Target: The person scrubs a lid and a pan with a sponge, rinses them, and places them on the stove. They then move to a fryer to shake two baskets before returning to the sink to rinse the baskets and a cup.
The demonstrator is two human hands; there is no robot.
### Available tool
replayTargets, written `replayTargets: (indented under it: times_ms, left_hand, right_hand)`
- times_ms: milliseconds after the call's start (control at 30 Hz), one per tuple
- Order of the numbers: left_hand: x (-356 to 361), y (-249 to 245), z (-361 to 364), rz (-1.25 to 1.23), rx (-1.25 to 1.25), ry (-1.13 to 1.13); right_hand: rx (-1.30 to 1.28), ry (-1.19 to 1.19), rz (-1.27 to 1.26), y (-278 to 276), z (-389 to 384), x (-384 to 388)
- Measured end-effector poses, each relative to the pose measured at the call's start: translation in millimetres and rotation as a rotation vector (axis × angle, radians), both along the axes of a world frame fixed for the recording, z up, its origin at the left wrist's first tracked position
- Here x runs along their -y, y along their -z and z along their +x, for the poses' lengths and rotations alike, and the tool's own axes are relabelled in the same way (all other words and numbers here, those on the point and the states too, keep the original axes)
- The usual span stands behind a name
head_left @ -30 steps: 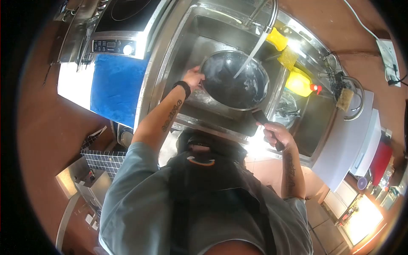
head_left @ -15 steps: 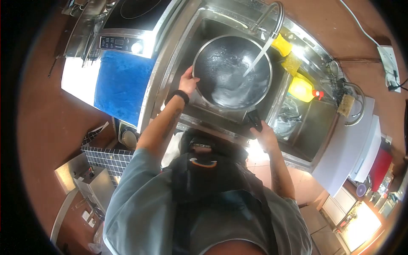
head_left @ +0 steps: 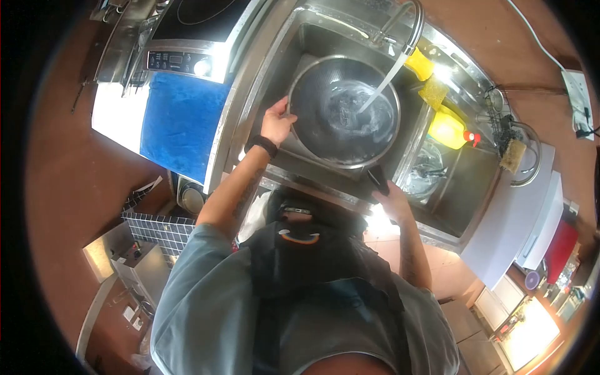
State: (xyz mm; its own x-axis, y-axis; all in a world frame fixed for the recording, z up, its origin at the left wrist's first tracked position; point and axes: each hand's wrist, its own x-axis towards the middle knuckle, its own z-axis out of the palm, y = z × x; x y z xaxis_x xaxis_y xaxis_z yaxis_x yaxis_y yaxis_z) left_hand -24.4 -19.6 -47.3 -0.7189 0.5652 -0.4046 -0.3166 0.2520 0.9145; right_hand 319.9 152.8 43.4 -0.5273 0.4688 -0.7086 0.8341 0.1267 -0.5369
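Note:
A dark frying pan [head_left: 325, 122] is held in the steel sink [head_left: 278, 69] under running water from the tap [head_left: 403, 22]. Water pools and foams in the pan's middle. My left hand [head_left: 276, 123] grips the pan's left rim; a black band is on that wrist. My right hand [head_left: 392, 199] holds the pan's black handle [head_left: 377, 179] at the sink's near edge.
A yellow sponge [head_left: 420, 64] and a yellow bottle [head_left: 448, 127] sit at the sink's right rim. A second basin [head_left: 459, 181] on the right holds wet dishes. A blue cloth [head_left: 181, 122] and an induction hob [head_left: 187, 37] lie to the left. A white board [head_left: 522, 212] stands far right.
The pan has been tipped from tilted toward flat under the stream. My left hand slid along the rim, and my right hand moved up along the handle toward the pan.

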Motion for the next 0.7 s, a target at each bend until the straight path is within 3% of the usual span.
replayTargets:
  times_ms: [33,100,167,200,233,300,367,433,533,633,700]
  left_hand:
    - [1.4,2.6,-0.2,0.108,-0.012,-0.072]
    - [-7.0,2.8,-7.8,0.156,0.021,-0.085]
    - [-18.1,0.0,-14.8,0.177,-0.032,-0.149]
    - [-24.3,-8.0,-17.9,0.200,-0.068,-0.131]
    - [-29.3,-16.1,-19.5,0.202,-0.067,-0.119]
    - [-38.0,-28.3,-22.9,0.254,-0.149,-0.090]
    - [-41.5,-44.1,-24.2,0.235,-0.207,-0.108]
    - [-33.2,-43.3,-33.9,0.065,-0.422,-0.087]
    - [-26.6,-87.5,-32.1,-0.053,-0.582,-0.104]
    - [-14.9,-97.3,-34.1,-0.012,-0.555,-0.100]
    - [-10.9,-80.3,-40.2,0.104,-0.462,-0.138]
  right_hand:
    - [-0.087,-0.051,0.199,9.3,0.7,6.9]
    - [-0.009,-0.009,0.120,17.2,-9.2,7.9]
    - [-0.100,0.019,0.179,25.2,-13.4,7.9]
    - [-0.052,0.120,0.007,16.7,-23.4,4.1]
    - [-0.042,0.124,0.005,18.3,-27.5,0.1]
    - [0.022,0.222,-0.321,19.2,-44.2,-10.5]
    - [0.030,0.219,-0.296,24.5,-54.5,-12.5]
    - [-0.040,0.206,-0.329,49.4,-53.9,-11.1]
    - [-0.070,0.218,-0.334,55.7,-71.6,-3.3]
    - [-0.105,0.237,-0.328,59.4,-82.2,7.2]
    - [-0.055,0.208,-0.139,76.4,-85.0,10.6]
